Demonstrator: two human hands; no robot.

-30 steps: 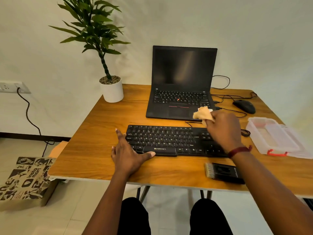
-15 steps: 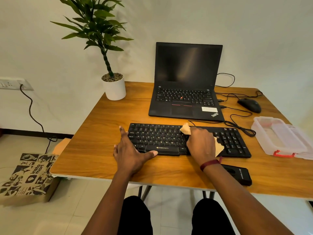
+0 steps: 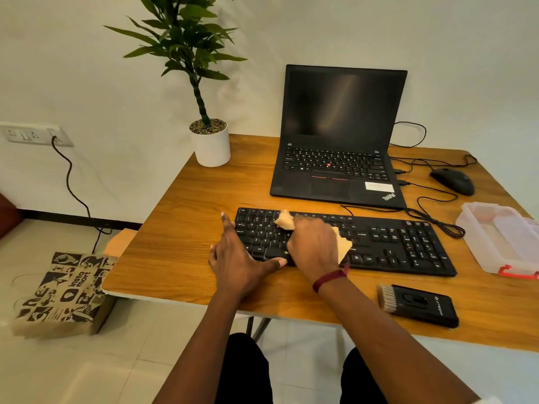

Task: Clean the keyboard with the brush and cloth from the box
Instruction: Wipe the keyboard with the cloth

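Single head-worn wide-angle view, above near table (image 3: 180, 217) edge, facing forward-down; keyboard (image 3: 393, 243) close, wall (image 3: 466, 39) behind

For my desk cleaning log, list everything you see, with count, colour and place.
keyboard: one, black, middle of the table
cloth: one, tan, on the keyboard under the right hand
brush: one, black with pale bristles, near the table's front edge
box: one, clear with red clip, table's right edge
laptop: one, black, open behind the keyboard
mouse: one, black, right of the laptop
plant: one, green in white pot, table's back left
table: one, brown wood, centre of view
paper bag: one, brown, floor at left
wall socket: one, white, left wall
left hand: one, flat at the keyboard's left end
right hand: one, holds the cloth on the keys
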